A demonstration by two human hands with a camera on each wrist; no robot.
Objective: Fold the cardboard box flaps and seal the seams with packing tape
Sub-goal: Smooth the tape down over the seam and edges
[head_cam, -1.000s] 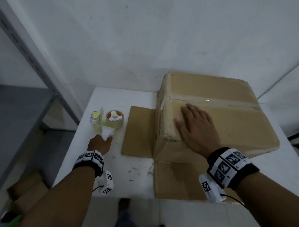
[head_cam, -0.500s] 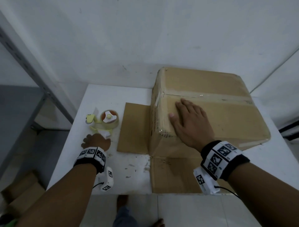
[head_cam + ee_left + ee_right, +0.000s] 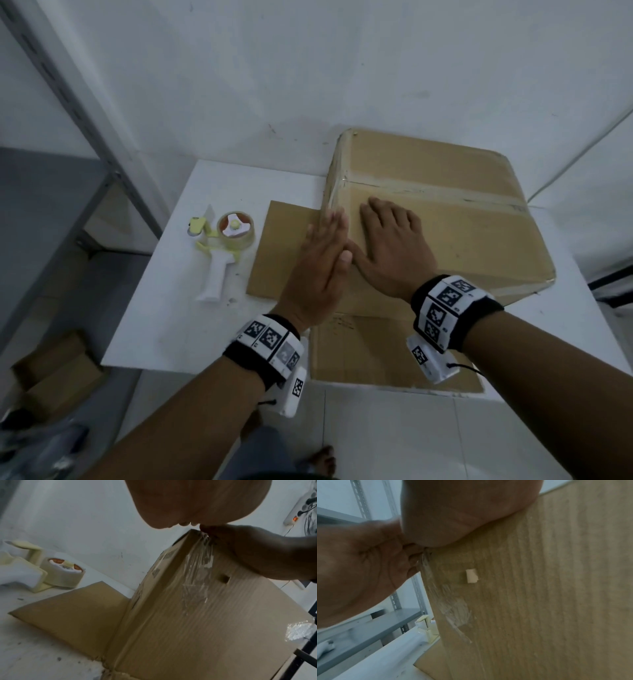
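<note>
A brown cardboard box (image 3: 462, 233) stands on the white table (image 3: 178, 329), its top flaps folded down with a strip of tape (image 3: 428, 190) along the seam. Two lower flaps lie flat on the table, one to the left (image 3: 281, 253) and one in front (image 3: 370, 353). My right hand (image 3: 394, 240) presses flat on the box top near its left front corner. My left hand (image 3: 322, 260) touches the box's left edge with straight fingers, right beside the right thumb. The tape dispenser (image 3: 226, 246) lies alone on the table to the left. Wrinkled clear tape (image 3: 197, 574) covers that corner.
A grey metal shelf rack (image 3: 85, 113) stands left of the table, with small cardboard boxes (image 3: 54, 373) on the floor below. The white wall is right behind the box. A power strip (image 3: 298, 507) hangs on the wall to the right. The table's front edge (image 3: 205, 368) is near my wrists.
My left hand has let go of the tape dispenser's handle and moved right to the box's left front corner. My right hand has stayed flat on the box top.
</note>
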